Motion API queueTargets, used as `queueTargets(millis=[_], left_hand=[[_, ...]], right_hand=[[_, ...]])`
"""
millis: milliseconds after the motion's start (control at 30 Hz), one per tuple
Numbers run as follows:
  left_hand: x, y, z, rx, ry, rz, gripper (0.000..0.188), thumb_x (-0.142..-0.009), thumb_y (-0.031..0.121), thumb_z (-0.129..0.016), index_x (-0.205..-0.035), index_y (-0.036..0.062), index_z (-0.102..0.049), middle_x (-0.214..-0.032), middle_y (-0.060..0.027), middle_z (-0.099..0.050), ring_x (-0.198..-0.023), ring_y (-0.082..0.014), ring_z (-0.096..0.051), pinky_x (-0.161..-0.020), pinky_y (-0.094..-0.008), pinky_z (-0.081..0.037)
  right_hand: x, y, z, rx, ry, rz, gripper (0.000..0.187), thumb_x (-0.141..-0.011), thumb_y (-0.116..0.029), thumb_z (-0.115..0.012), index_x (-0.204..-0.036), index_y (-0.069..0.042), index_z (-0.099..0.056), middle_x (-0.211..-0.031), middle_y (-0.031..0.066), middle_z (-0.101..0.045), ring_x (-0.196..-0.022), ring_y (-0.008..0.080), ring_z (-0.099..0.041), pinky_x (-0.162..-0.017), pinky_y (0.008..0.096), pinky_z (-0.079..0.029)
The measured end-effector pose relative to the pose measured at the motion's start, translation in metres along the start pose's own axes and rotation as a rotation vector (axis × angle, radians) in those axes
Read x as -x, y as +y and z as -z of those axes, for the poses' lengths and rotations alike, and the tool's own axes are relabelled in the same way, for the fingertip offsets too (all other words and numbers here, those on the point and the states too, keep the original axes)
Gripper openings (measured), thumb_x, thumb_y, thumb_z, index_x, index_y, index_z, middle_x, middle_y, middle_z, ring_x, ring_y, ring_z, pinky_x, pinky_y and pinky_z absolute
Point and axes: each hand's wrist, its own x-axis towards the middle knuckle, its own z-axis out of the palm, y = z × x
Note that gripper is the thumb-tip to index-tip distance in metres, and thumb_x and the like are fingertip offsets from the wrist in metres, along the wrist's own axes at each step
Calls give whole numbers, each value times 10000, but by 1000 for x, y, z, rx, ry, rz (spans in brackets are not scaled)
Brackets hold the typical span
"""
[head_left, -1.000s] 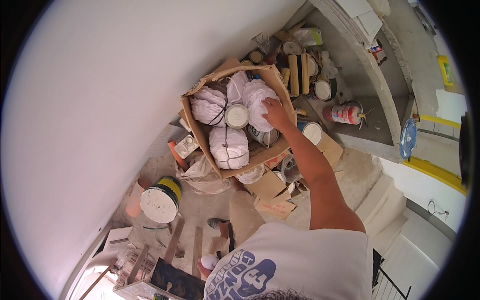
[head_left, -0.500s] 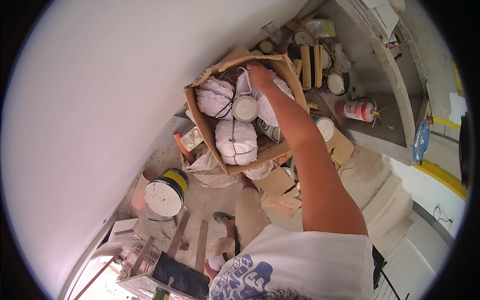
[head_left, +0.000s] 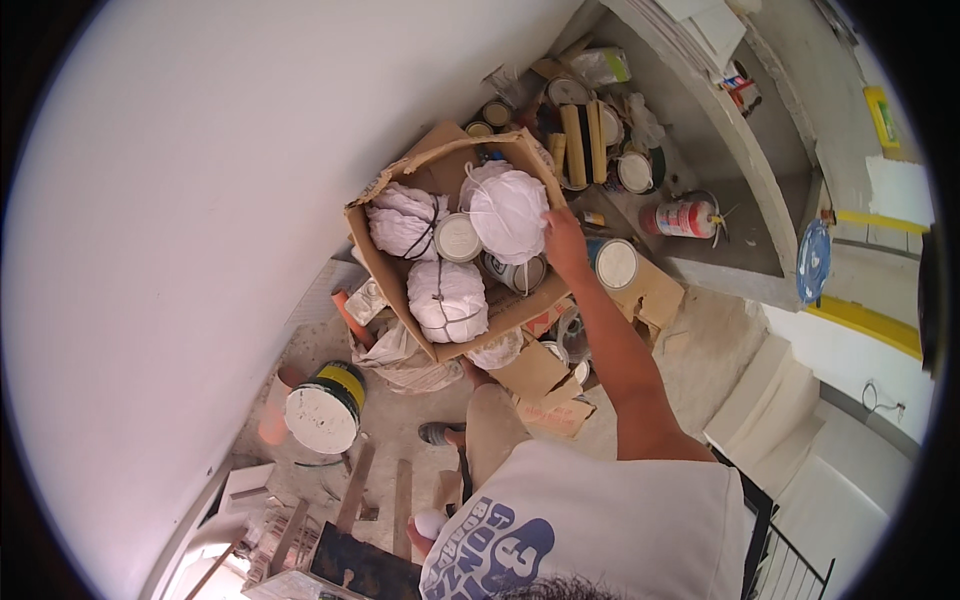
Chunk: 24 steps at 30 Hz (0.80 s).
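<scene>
A worn cardboard box point(head_left: 400, 318) holds three white cloth bundles tied with cord: one at the left point(head_left: 402, 218), one at the near side point(head_left: 447, 300) and one at the right point(head_left: 505, 205). Between them stands a pale-lidded can point(head_left: 458, 238), with another can point(head_left: 520, 270) lying beside it. Reaching forward, my right hand point(head_left: 566, 245) is closed over the box's right rim, its fingertips against the right bundle. Some of those fingers are hidden. Low beside my body, my left hand point(head_left: 417, 537) holds a small white round thing point(head_left: 431, 523); that hand is partly covered.
Paint cans point(head_left: 635, 172) and yellowish blocks point(head_left: 572, 145) crowd the far corner. A fire extinguisher point(head_left: 683, 218) lies right of them by a concrete shelf. A white-lidded bucket point(head_left: 322, 415), orange pipe point(head_left: 350, 316) and torn cardboard point(head_left: 545, 375) lie around the box. White wall bounds the left.
My right hand has moved from the white loop of cord at the box's far side back toward me, to its right rim. The right bundle is now uncovered. My left hand stays low.
</scene>
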Motion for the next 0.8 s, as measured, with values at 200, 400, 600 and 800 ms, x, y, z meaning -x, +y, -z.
queueTargets(millis=[200,400,600,800], left_hand=[[-2,23,2,-11,-49,85,477,-937,538,-586,-1107,93,-620,-1000,-107,-659,-935,-271,-652,-838,-452,-529],[-9,16,13,-208,-82,-52,505,-916,552,-619,-1143,102,-604,-1024,-114,-652,-947,-269,-643,-840,-448,-528],[-10,26,11,-595,-148,-320,542,-895,567,-653,-1179,111,-588,-1048,-120,-646,-960,-267,-634,-841,-444,-527],[-17,43,-1,-866,-245,-572,586,-874,582,-687,-1215,120,-572,-1072,-127,-639,-972,-265,-625,-843,-440,-526]], right_hand=[[-56,-18,-63,134,-11,-294,597,-844,-206,-766,-1362,-14,-540,-1303,200,-545,-1235,402,-518,-1036,508,-446],[-36,-42,-42,338,57,-55,595,-820,-218,-785,-1337,-21,-566,-1256,206,-542,-1185,419,-519,-1001,504,-464],[-4,-24,-26,94,-112,106,386,-828,-124,-748,-1167,-6,-605,-1072,202,-615,-1064,404,-588,-931,458,-482],[20,-48,49,-506,108,-281,343,-844,-101,-701,-1131,33,-569,-1023,201,-659,-978,405,-632,-879,426,-485]])
